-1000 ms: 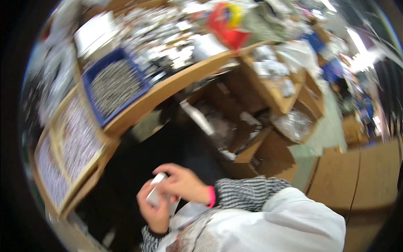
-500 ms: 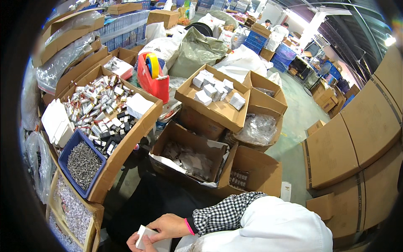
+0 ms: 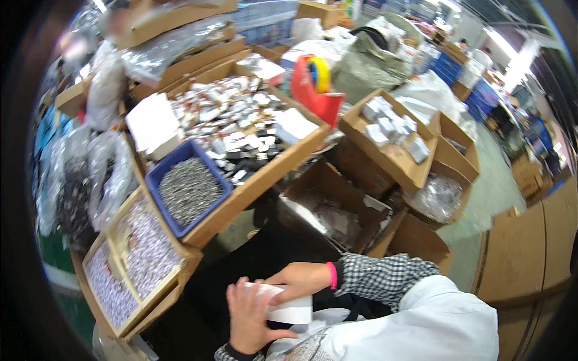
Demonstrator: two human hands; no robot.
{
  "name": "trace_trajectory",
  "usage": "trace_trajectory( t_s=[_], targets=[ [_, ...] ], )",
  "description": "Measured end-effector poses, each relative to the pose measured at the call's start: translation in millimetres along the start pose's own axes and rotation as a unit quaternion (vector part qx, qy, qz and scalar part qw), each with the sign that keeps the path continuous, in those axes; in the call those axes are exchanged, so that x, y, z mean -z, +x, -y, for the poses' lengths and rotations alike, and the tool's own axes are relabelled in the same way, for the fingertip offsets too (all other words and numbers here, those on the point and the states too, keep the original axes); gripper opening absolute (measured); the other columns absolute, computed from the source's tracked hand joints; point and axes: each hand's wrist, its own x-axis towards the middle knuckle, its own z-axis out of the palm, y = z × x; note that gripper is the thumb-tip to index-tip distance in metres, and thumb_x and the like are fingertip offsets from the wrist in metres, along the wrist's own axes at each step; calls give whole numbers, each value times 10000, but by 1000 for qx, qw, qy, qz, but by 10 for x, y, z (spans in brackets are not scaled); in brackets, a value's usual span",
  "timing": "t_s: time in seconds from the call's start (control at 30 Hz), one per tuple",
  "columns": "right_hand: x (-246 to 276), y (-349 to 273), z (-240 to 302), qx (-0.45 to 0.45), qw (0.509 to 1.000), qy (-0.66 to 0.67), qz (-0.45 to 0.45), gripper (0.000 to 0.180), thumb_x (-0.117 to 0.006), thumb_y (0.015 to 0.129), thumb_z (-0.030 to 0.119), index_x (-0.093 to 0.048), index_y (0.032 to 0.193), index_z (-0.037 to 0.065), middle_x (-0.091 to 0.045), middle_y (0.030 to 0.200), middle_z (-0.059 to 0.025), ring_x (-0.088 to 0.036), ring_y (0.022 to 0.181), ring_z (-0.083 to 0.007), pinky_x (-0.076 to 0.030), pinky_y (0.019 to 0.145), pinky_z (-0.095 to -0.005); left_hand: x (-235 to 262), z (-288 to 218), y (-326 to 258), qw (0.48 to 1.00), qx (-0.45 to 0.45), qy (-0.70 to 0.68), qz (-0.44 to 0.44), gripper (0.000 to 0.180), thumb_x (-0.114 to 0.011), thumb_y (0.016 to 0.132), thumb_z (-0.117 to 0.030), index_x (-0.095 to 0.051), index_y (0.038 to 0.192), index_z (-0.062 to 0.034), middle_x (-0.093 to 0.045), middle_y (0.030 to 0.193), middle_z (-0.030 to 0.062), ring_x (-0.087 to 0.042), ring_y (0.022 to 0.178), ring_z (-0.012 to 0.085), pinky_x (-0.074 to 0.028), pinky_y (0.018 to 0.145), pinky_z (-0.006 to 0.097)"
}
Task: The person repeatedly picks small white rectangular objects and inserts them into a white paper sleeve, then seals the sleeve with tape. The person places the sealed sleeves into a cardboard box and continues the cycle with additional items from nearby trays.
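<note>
A small white box (image 3: 292,310) sits low over my lap. My right hand (image 3: 301,280), with a pink band at its wrist, grips the box from above. At the box's left end my left hand (image 3: 250,319) lies with fingers stretched out and the thumb apart, touching it. Part of the box is hidden under the fingers. To the left, a blue bin (image 3: 153,180) holds many small metal screws. It rests on the near edge of a large carton (image 3: 271,171) heaped with small silver, white and black parts.
A divided wooden tray (image 3: 123,277) with small whitish pieces stands at lower left. Several small white boxes lie in a shallow carton (image 3: 394,165) beyond an open carton (image 3: 289,207). A red tape dispenser (image 3: 304,90) stands behind. Large cartons (image 3: 518,253) line the right.
The view has swung left, so the scene sits further right. My left hand now shows fully, its fingers stretched at the box's end; the right hand still holds the box.
</note>
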Motion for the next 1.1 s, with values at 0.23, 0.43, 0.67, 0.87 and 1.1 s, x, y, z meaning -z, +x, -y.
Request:
trace_trajectory(
  t_s=[0.23, 0.43, 0.67, 0.87, 1.1],
  targets=[
    [452, -59, 263, 39, 994, -65, 78, 453, -505, 919, 415, -641, 1040, 0, -683, 843, -145, -657, 752, -265, -518, 702, -317, -158, 17, 92, 997, 28, -62, -22, 926, -833, 555, -477, -449, 1267, -27, -497, 1138, 138, -476, 1086, 305, -328, 961, 527],
    [1825, -215, 636, 44, 882, -308, -353, 199, -557, 918, 159, -655, 1060, 59, -670, 954, -89, -630, 926, -221, -496, 827, -329, -294, 41, -60, 945, 172, -278, 6, 887, -870, 590, -316, -433, 1317, -57, -449, 1237, 149, -452, 1156, 314, -418, 970, 398],
    [2813, -14, 668, 0, 826, -533, -184, 336, -566, 809, 23, -641, 1126, 103, -612, 1139, -98, -571, 1059, -273, -443, 928, -369, -423, -16, -90, 919, 186, -344, -53, 807, -805, 588, -117, -450, 1305, -14, -465, 1266, 196, -449, 1195, 351, -372, 1016, 376],
    [2875, -137, 626, -38, 864, -478, -151, 301, -649, 786, 141, -638, 1079, 77, -597, 1147, -129, -561, 1073, -306, -426, 935, -391, -413, -6, -80, 918, 194, -342, -63, 782, -796, 606, -113, -452, 1302, -14, -464, 1265, 199, -454, 1186, 362, -374, 1014, 386],
    [2838, -70, 541, 0, 830, -523, -194, 406, -642, 794, 148, -588, 1184, 53, -558, 1240, -135, -553, 1096, -310, -418, 983, -391, -415, 0, -46, 919, 192, -342, -48, 764, -794, 630, -126, -450, 1302, -8, -462, 1265, 200, -456, 1181, 363, -373, 1011, 387]
  ],
)
